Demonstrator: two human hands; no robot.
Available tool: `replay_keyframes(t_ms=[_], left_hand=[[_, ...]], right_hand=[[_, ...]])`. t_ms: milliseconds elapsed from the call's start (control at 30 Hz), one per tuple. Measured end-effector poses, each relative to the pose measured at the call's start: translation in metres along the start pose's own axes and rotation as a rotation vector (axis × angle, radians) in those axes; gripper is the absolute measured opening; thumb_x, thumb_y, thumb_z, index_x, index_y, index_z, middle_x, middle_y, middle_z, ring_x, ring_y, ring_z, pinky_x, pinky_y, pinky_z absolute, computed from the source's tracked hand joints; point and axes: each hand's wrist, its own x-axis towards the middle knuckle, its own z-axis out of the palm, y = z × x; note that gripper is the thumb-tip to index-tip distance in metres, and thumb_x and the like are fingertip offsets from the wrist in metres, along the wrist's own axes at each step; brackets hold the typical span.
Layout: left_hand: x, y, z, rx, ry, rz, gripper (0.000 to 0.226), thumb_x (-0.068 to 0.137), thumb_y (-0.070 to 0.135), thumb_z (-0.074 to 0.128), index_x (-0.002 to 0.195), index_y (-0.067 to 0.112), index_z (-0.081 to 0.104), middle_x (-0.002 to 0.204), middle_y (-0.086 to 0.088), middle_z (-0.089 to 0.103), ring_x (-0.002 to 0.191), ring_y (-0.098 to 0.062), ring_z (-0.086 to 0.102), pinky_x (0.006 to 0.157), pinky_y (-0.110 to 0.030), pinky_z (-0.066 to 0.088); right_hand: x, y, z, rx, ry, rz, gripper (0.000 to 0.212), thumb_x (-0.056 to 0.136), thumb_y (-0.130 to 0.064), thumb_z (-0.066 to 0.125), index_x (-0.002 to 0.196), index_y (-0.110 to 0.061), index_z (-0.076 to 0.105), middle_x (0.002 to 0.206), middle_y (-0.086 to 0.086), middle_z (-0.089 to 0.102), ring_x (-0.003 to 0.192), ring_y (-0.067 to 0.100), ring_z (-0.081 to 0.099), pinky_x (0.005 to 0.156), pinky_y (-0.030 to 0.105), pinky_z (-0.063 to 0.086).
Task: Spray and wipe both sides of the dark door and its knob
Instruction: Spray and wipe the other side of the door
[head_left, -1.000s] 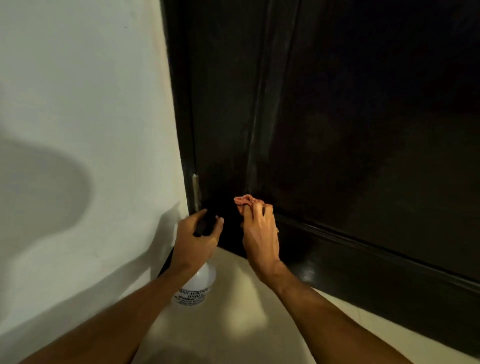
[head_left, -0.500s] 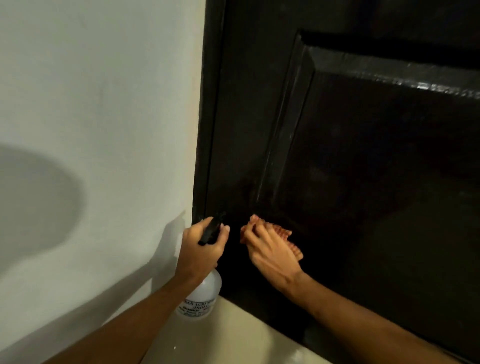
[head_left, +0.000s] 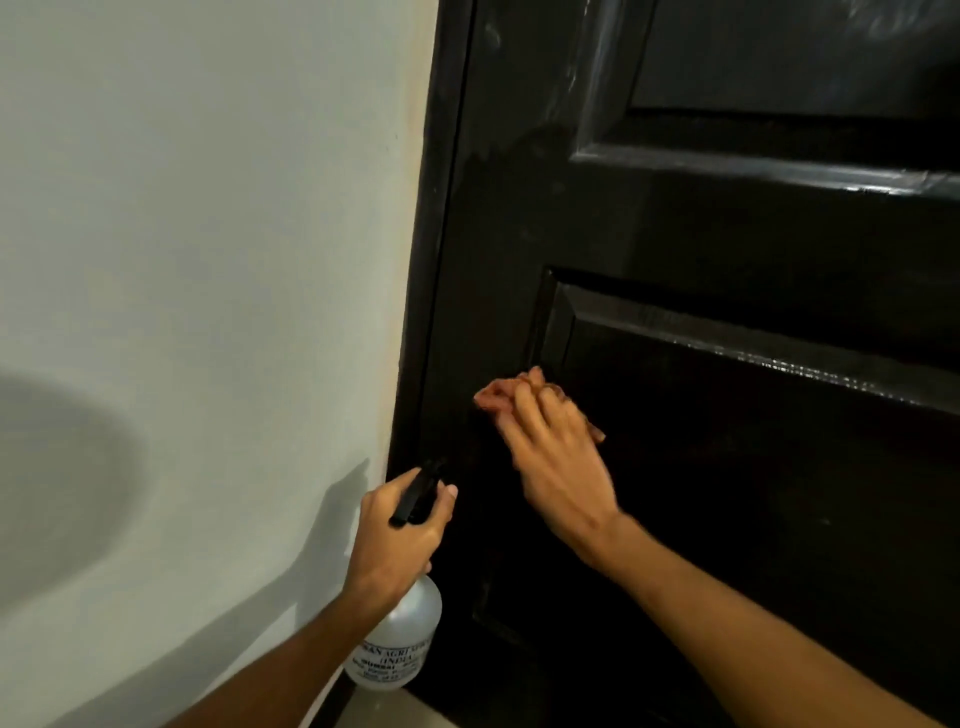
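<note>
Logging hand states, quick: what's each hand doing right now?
Left hand: grips spray bottle.
Right hand: open, presses cloth on door.

We record a dark, glossy panelled door (head_left: 727, 234), sheen streaking its upper mouldings. The right hand (head_left: 556, 462) presses a reddish cloth (head_left: 493, 397) against its left stile. The left hand (head_left: 395, 545) grips a clear, labelled spray bottle (head_left: 402, 639), upright, near the door's edge.

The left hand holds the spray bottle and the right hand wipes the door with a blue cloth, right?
Not blue: the head view shows a pinkish cloth under the right hand on the door. The left hand holds the spray bottle.
</note>
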Motion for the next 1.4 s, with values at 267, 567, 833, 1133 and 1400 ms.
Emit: replay_keyframes(t_ms=[267,567,833,1133,1400], left_hand=[[0.022,0.018,-0.022,0.003,0.015,0.013,0.013,0.097,0.019,0.074,0.086,0.012,0.071,0.073,-0.023,0.069,0.04,-0.015,0.056,0.037,-0.026,0.045],[0.04,0.013,-0.041,0.046,0.079,0.074,0.013,0.097,0.02,0.074,0.088,0.012,0.072,0.069,-0.02,0.069,0.044,-0.025,0.062,0.038,-0.027,0.049],[-0.008,-0.049,-0.052,0.152,0.072,0.088,0.014,0.097,0.013,0.074,0.083,0.013,0.069,0.063,0.003,0.067,0.051,-0.007,0.064,0.052,-0.018,0.051],[0.008,-0.006,-0.046,0.108,0.052,0.052,0.011,0.095,0.019,0.076,0.084,0.02,0.074,0.07,0.0,0.075,0.061,-0.015,0.072,0.055,-0.029,0.059],[0.067,0.122,-0.026,0.023,0.101,0.129,0.013,0.095,0.021,0.076,0.085,0.016,0.071,0.072,-0.019,0.071,0.042,-0.019,0.059,0.037,-0.027,0.047]], right_hand=[[0.02,-0.034,0.035,-0.135,-0.146,-0.384,0.059,0.095,-0.021,0.04,0.154,-0.018,0.045,0.164,0.013,0.033,0.155,0.034,0.022,0.128,0.051,0.008],[0.055,-0.057,0.04,-0.032,-0.133,-0.263,0.071,0.096,-0.024,0.032,0.163,-0.013,0.011,0.167,0.017,-0.015,0.156,0.037,-0.015,0.127,0.051,-0.009],[-0.059,-0.164,0.13,-0.031,-0.38,-0.336,0.072,0.102,-0.025,0.029,0.162,-0.003,-0.006,0.163,0.023,-0.029,0.148,0.039,-0.032,0.124,0.05,-0.014],[0.024,-0.067,0.063,-0.118,-0.132,-0.375,0.065,0.095,-0.024,0.022,0.158,-0.016,0.037,0.167,0.016,0.025,0.156,0.033,0.018,0.127,0.047,0.005],[0.159,0.054,-0.083,0.012,-0.053,-0.203,0.069,0.094,-0.017,0.034,0.163,-0.024,0.025,0.172,0.01,0.008,0.159,0.031,-0.001,0.128,0.045,-0.006]])
